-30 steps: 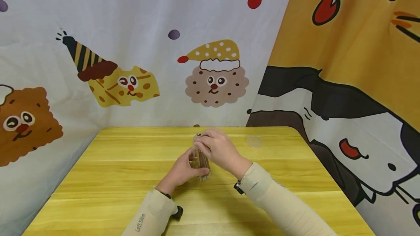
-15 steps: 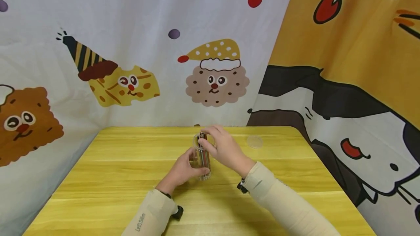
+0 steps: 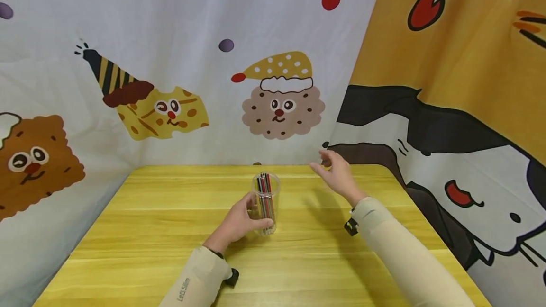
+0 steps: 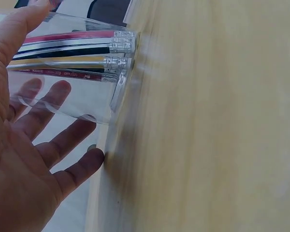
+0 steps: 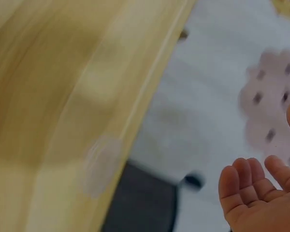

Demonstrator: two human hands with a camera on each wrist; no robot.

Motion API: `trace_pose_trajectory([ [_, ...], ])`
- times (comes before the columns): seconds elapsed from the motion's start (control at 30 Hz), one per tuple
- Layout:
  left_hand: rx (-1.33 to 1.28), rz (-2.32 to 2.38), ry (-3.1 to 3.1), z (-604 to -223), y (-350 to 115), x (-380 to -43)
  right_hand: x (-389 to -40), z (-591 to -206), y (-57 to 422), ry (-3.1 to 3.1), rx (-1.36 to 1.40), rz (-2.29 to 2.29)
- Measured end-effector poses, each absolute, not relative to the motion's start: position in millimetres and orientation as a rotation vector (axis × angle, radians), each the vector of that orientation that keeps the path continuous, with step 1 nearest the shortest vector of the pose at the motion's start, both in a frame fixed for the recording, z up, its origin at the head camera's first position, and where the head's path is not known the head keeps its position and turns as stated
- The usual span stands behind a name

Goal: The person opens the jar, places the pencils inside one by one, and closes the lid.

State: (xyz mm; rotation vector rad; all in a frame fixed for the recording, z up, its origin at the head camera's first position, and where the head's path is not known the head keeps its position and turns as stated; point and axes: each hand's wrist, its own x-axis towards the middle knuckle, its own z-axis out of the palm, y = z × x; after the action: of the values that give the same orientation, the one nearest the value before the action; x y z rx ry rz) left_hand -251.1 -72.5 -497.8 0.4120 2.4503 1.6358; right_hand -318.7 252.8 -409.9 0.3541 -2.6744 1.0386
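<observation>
A tall clear plastic jar (image 3: 274, 203) stands upright on the table, with several pencils (image 3: 265, 210) in dark, red and other colours inside. My left hand (image 3: 236, 221) holds the jar low down, thumb on the near side and fingers around the far side. In the left wrist view, the metal-banded pencil ends (image 4: 120, 46) sit at the jar's base (image 4: 120, 92). My right hand (image 3: 339, 176) hovers over the back right of the table with fingers loosely bent and nothing in them. A round clear lid (image 5: 102, 165) lies below it in the right wrist view; in the head view the hand hides it.
The wood-grain table (image 3: 141, 245) ends at a back edge just behind the jar. A cartoon-printed curtain (image 3: 183, 37) hangs behind and to the right of it.
My right hand has left the jar's mouth and moved right and slightly up, over the lid. The pencils now show standing in the jar. My left hand keeps its hold.
</observation>
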Motion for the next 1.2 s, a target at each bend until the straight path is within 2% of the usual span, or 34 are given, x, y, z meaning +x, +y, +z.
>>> trace_pose_trajectory([
  [0.2, 0.417, 1.639, 2.454, -496, -73, -251, -329, -422, 306, -2.77, 0.123, 1.097],
  [0.5, 0.403, 1.653, 2.448, -495, -72, -252, -333, -440, 340, -2.913, -0.013, 1.068],
  [0.87, 0.413, 1.631, 2.468, -498, -73, -252, -331, -467, 356, -3.041, -0.051, 1.134],
  [1.2, 0.419, 1.638, 2.454, -496, -73, -250, -341, -486, 344, -3.049, -0.084, 1.241],
])
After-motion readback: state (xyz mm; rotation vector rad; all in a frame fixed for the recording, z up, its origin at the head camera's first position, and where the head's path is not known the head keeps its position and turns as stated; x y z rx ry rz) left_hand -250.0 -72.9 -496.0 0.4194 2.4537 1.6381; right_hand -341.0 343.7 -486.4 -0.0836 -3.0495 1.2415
